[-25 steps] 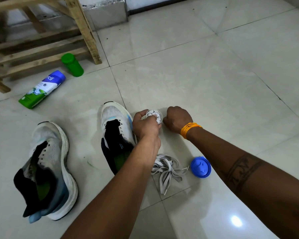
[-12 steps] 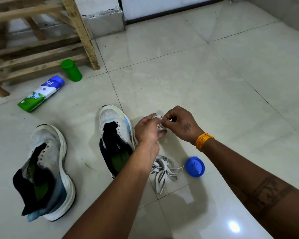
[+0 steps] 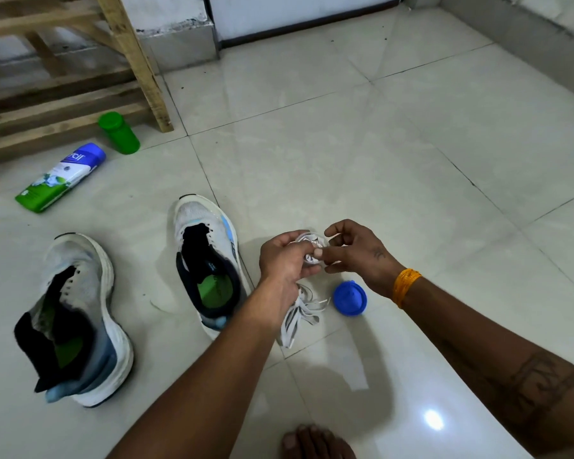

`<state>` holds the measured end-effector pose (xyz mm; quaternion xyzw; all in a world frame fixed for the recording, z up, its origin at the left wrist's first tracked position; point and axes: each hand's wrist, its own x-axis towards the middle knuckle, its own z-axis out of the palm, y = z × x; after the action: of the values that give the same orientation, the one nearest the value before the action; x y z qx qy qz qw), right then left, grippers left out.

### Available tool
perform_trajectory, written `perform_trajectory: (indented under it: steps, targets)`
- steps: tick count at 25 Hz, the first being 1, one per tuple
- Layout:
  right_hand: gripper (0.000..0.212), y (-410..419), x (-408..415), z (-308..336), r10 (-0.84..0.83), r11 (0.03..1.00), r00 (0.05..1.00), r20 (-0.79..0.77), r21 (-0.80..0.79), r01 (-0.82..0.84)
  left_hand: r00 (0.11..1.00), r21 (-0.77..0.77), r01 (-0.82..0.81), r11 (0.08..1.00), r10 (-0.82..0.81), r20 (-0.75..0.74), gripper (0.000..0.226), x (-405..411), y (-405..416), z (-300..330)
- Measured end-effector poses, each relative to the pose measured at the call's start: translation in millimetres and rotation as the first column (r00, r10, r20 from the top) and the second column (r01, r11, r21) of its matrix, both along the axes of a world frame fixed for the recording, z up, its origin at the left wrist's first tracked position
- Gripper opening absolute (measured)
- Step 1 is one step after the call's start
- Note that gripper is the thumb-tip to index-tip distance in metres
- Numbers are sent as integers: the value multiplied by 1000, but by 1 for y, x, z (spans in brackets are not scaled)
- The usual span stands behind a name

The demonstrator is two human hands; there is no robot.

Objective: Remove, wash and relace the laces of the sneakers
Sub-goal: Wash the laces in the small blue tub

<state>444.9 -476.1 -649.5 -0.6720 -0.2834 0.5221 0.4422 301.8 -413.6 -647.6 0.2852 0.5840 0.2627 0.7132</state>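
While two laceless sneakers (image 3: 209, 260) lie lower left, the left hand (image 3: 284, 258) and right hand (image 3: 357, 251) pinch a bunched white lace (image 3: 309, 246) at centre.

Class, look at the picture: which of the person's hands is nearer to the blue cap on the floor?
Right. The right hand is just above the blue cap; the left hand is farther off to its left. Both hold a bunched lace.
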Motion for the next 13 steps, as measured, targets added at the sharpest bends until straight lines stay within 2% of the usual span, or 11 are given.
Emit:
perform_trajectory:
  steps: [1,2,3,4,5,6,7,8,10,13]
  targets:
    - [42,-10,4,1,-22,999,1000,-19,-30,22,1000,13,5,1000,-4,-3,26,1,-3,1]
    - [42,-19,7,2,11,997,994,106,-82,-2,1000,24,2,1000,-2,-6,25,2,-4,0]
    - [45,-29,10,-1,139,981,918,371,-181,-75,1000,30,-6,1000,6,-7,25,2,-5,0]
    - [51,-39,13,-5,319,935,732,602,-328,-138,1000,33,-19,999,20,-5,25,2,-6,-1]
    - [59,-48,12,-9,464,878,521,716,-451,-161,999,34,-34,999,34,1,24,3,-7,-1]
    - [66,-53,11,-13,544,836,390,743,-522,-170,999,36,-48,998,48,10,24,3,-7,0]
    - [69,-55,10,-17,575,816,340,744,-549,-179,998,38,-61,997,61,18,24,3,-7,0]
    - [69,-56,8,-21,583,812,324,745,-550,-196,997,39,-71,997,70,23,25,4,-8,-1]
    - [60,-53,7,-26,582,812,354,732,-540,-220,996,36,-85,996,85,22,27,3,-11,-1]
    - [33,-54,7,-29,548,834,447,707,-502,-230,995,8,-99,995,99,31,29,0,-16,-2]
